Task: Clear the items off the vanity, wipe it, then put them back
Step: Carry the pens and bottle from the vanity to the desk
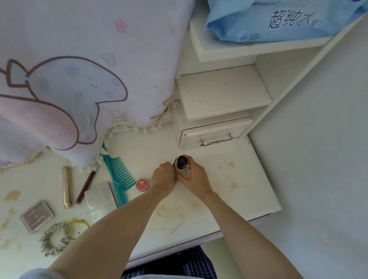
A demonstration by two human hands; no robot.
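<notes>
On the stained white vanity top (pixel 230 181), my right hand (pixel 195 179) grips a beige bottle with a black cap (pixel 182 166), held upright. My left hand (pixel 164 177) is closed on a small silvery item (pixel 174 161) pressed against the bottle's left side. Left of my hands lie a round red tin (pixel 142 184), a teal comb (pixel 118 174), a white box (pixel 99 201), a brown pencil (pixel 86 186), a gold tube (pixel 66 186), a pinkish compact (pixel 37 216) and scrunchies (pixel 58 237).
A pastel cartoon-print cloth (pixel 64 67) hangs over the mirror area and drapes onto the vanity's back left. A small drawer unit (pixel 211 136) with shelves stands at the back right; a blue tissue pack (pixel 272 17) lies on the top shelf. A wall runs along the right.
</notes>
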